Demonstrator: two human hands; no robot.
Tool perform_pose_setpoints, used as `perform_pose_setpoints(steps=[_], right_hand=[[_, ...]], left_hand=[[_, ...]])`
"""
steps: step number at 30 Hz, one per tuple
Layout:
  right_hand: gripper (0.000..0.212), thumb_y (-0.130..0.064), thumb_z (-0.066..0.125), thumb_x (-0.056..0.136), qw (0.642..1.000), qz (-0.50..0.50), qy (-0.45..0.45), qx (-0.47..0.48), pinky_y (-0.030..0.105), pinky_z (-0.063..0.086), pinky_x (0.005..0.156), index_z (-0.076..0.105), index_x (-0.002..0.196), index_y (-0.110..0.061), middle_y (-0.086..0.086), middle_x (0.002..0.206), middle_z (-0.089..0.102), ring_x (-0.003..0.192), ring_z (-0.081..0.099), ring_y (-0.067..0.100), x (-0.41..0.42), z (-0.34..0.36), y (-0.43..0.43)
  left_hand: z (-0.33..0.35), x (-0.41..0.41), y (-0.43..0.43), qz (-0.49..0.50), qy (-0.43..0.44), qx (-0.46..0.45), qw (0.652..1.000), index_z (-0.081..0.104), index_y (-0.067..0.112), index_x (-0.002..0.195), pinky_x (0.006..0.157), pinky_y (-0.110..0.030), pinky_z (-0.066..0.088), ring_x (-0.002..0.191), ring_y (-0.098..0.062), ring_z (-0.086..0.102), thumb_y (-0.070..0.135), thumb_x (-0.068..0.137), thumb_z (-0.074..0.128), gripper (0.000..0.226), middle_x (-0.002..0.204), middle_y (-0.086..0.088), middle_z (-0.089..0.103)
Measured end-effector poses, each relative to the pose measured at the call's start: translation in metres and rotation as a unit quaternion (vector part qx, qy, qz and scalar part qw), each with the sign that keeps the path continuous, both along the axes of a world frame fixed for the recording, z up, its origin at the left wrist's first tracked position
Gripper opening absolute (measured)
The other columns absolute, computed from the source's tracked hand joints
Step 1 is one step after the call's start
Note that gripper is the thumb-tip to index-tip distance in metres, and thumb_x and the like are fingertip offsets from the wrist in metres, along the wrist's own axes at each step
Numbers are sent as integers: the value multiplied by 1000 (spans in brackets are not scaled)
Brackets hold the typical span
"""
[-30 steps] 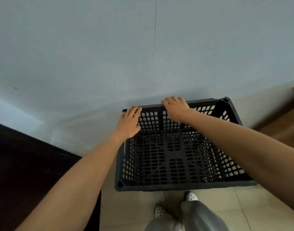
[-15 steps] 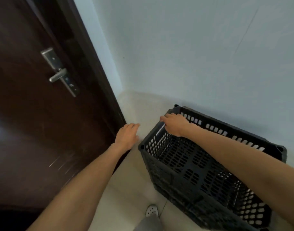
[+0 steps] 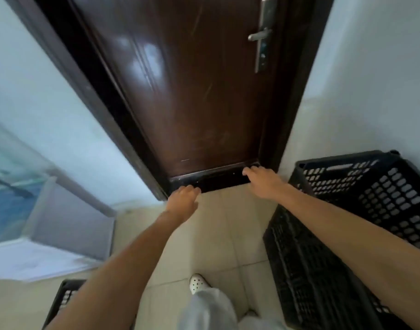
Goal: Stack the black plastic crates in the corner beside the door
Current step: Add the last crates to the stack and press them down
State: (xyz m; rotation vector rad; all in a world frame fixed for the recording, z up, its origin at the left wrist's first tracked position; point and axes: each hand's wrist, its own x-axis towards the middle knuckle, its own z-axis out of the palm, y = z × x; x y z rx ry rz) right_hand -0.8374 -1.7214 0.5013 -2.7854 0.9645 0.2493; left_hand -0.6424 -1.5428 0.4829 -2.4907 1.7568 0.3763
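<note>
My left hand (image 3: 183,203) and right hand (image 3: 263,181) both hang loose and empty, fingers relaxed and lightly spread, gripping nothing, out in front of the door (image 3: 192,91). To the right of the door, the stacked crates (image 3: 361,210) sit in the corner against the wall, where they belong. Another black crate (image 3: 66,298) waits on the floor well left of the door, so I judge my free hands are bound for it next.

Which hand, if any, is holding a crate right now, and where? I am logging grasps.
Neither. The left hand and right hand are both empty, off the crates in the corner.
</note>
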Motion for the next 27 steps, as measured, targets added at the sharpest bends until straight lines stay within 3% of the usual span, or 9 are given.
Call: perform_pose_setpoints(steps=[6, 14, 22, 25, 27], right_hand=[[38, -16, 50, 95, 991, 133, 3, 23, 44, 45, 99, 45, 133, -14, 10, 132, 54, 121, 51, 30, 108, 6, 80], [41, -7, 42, 91, 955, 284, 59, 52, 44, 48, 92, 44, 132, -12, 12, 129, 51, 120, 50, 33, 226, -3, 261], [25, -18, 44, 97, 912, 389, 106, 68, 41, 54, 83, 51, 120, -12, 7, 111, 60, 93, 60, 22, 306, -30, 477], [22, -16, 46, 96, 901, 412, 108, 84, 34, 55, 71, 53, 117, -13, 4, 99, 60, 80, 60, 18, 336, -44, 550], [20, -16, 45, 96, 891, 432, 103, 95, 30, 47, 60, 53, 115, -12, 3, 95, 57, 73, 55, 15, 352, -52, 594]], left_hand=[[0, 55, 139, 155, -11, 5, 988, 51, 20, 136, 104, -41, 42, 126, -29, 51, 26, 95, 53, 41, 137, -7, 55], [-13, 75, 342, 288, 11, 13, 958, 57, 23, 128, 92, -39, 49, 118, -26, 57, 26, 93, 54, 35, 129, -3, 61], [-26, 106, 573, 394, 28, 47, 917, 55, 23, 128, 92, -39, 47, 119, -24, 55, 27, 94, 53, 35, 128, -1, 59], [-32, 119, 647, 435, 34, 59, 898, 53, 22, 131, 94, -40, 46, 120, -26, 54, 26, 95, 51, 36, 128, -3, 58], [-36, 126, 688, 456, 42, 64, 887, 54, 22, 130, 94, -41, 46, 119, -27, 55, 25, 95, 50, 35, 127, -4, 59]])
